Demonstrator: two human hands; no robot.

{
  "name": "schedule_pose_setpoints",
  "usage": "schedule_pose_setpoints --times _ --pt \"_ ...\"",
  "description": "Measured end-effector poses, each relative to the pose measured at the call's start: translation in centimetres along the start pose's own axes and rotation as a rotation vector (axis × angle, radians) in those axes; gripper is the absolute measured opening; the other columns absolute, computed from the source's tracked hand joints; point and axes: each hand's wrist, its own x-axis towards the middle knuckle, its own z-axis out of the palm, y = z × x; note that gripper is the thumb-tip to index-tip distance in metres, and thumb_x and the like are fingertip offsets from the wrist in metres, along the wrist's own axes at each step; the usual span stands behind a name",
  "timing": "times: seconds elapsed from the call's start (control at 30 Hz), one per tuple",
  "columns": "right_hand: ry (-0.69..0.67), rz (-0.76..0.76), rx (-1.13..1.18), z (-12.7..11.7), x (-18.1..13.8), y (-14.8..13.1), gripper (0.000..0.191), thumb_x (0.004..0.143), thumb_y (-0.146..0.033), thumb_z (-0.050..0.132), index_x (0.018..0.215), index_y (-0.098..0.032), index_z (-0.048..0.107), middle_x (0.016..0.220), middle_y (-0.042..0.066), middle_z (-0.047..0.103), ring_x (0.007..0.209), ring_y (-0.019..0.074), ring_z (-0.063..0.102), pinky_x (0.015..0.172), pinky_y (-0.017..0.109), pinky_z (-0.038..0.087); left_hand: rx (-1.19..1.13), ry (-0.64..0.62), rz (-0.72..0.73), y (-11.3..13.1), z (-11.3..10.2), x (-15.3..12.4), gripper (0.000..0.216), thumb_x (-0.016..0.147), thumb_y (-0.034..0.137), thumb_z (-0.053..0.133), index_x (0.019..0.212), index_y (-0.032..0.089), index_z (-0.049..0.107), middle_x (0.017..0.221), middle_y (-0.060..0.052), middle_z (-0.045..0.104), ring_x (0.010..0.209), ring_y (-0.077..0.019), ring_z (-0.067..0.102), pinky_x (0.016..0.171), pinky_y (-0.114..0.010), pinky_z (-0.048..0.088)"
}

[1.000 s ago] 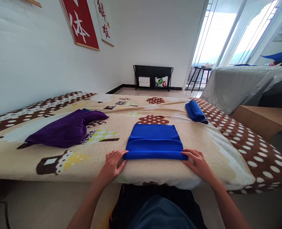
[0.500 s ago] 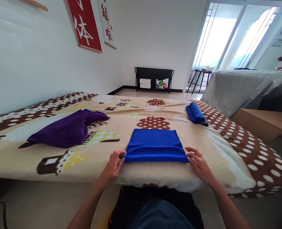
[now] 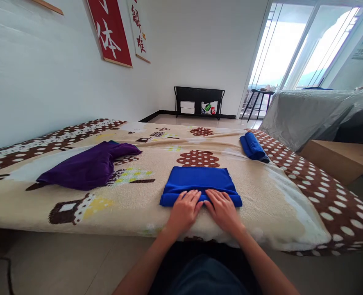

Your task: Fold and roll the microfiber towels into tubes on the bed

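Observation:
A blue cloth, likely a towel (image 3: 200, 177), lies flat near the front edge of the bed, its near edge turned over into a thick roll. My left hand (image 3: 186, 209) rests palm down on the middle of that roll, fingers stretched out. Beside it, thumbs almost meeting, my right hand (image 3: 222, 207) lies the same way on the roll. Both hands press from above; neither grips the cloth. The roll's two ends stick out past my hands on either side.
A crumpled purple cloth (image 3: 83, 168) lies to the left on the patterned blanket (image 3: 157, 164). A rolled blue cloth (image 3: 252, 146) sits at the back right. Beyond the bed's right edge are a cardboard box (image 3: 335, 157) and a plastic-covered piece of furniture (image 3: 304, 110).
My hands have let go of the two ends of the cloth's folded near edge and moved inward to its middle. The near edge now forms a thicker roll.

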Motion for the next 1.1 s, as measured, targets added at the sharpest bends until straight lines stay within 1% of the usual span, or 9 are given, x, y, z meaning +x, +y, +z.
schedule_pose_setpoints --times 0.2,0.3,0.47,0.53,0.67,0.77,0.87,0.97,1.1 --pt "0.087 0.211 -0.202 -1.4 -2.8 6.7 0.046 0.103 -0.044 0.037 0.131 -0.016 0.060 0.139 0.013 0.059 0.132 0.0280 0.052 0.108 0.048 0.033 0.152 0.077 -0.276 -6.3 -2.3 -3.0 0.039 0.102 0.036 0.039 0.124 0.017 0.065 0.134 -0.012 0.064 0.134 -0.0321 0.051 0.110 -0.059 0.030" --pt "0.148 0.142 -0.193 -1.5 -2.7 5.3 0.040 0.103 -0.035 0.037 0.128 -0.017 0.063 0.142 0.012 0.056 0.134 0.0274 0.049 0.111 0.049 0.029 0.156 0.115 -0.221 -4.9 -2.7 -2.6 0.036 0.100 0.025 0.039 0.121 0.017 0.067 0.132 -0.013 0.065 0.136 -0.0315 0.048 0.113 -0.062 0.023" --pt "-0.001 -0.023 0.006 -0.2 0.5 -0.3 0.039 0.104 -0.032 0.034 0.130 -0.022 0.061 0.133 0.006 0.064 0.124 0.0191 0.058 0.107 0.038 0.037 -0.069 -0.105 0.055 0.0 -1.1 1.4 0.041 0.101 0.026 0.037 0.135 0.019 0.058 0.142 -0.008 0.058 0.134 -0.0194 0.052 0.108 -0.039 0.041" --pt "-0.021 0.056 -0.005 0.0 1.0 -0.1 0.041 0.105 -0.034 0.031 0.126 -0.022 0.063 0.132 0.006 0.065 0.125 0.0193 0.058 0.106 0.038 0.039 -0.060 -0.135 -0.018 -0.4 -0.5 2.1 0.043 0.102 0.033 0.035 0.136 0.019 0.058 0.143 -0.008 0.056 0.135 -0.0209 0.051 0.109 -0.040 0.041" --pt "0.033 0.248 -0.161 -0.5 -0.6 4.4 0.044 0.104 -0.044 0.033 0.126 -0.021 0.063 0.134 0.010 0.063 0.129 0.0250 0.055 0.103 0.043 0.040 0.045 -0.055 -0.268 -4.6 -1.0 0.4 0.044 0.102 0.037 0.035 0.131 0.019 0.062 0.141 -0.010 0.058 0.135 -0.0255 0.051 0.109 -0.047 0.040" --pt "0.092 0.263 -0.230 -1.1 -2.1 6.6 0.045 0.104 -0.043 0.034 0.128 -0.017 0.062 0.137 0.013 0.060 0.131 0.0272 0.052 0.107 0.047 0.036 0.095 0.010 -0.318 -6.4 -2.0 -1.1 0.040 0.101 0.033 0.037 0.124 0.019 0.067 0.133 -0.011 0.064 0.130 -0.0271 0.056 0.112 -0.053 0.035" --pt "0.136 0.170 -0.195 -1.0 -1.9 4.7 0.042 0.104 -0.035 0.032 0.126 -0.018 0.063 0.140 0.012 0.057 0.133 0.0264 0.050 0.110 0.048 0.032 0.093 0.013 -0.265 -4.6 -2.1 -0.5 0.039 0.101 0.028 0.036 0.112 0.018 0.072 0.121 -0.013 0.071 0.127 -0.0296 0.058 0.115 -0.060 0.026" --pt "0.076 0.054 -0.094 -0.2 -0.7 0.9 0.041 0.104 -0.035 0.032 0.129 -0.021 0.062 0.134 0.010 0.063 0.128 0.0228 0.055 0.109 0.043 0.035 -0.017 -0.078 -0.115 -1.7 -1.0 1.6 0.036 0.100 0.030 0.040 0.119 0.021 0.070 0.126 -0.008 0.069 0.126 -0.0230 0.059 0.111 -0.044 0.038" --pt "0.036 0.173 -0.104 0.2 -0.4 0.7 0.044 0.104 -0.044 0.033 0.125 -0.020 0.063 0.128 0.011 0.067 0.121 0.0236 0.060 0.107 0.043 0.037 0.000 -0.079 -0.170 -1.9 -0.2 2.1 0.038 0.100 0.037 0.042 0.126 0.023 0.066 0.133 -0.005 0.065 0.127 -0.0199 0.058 0.106 -0.036 0.043"
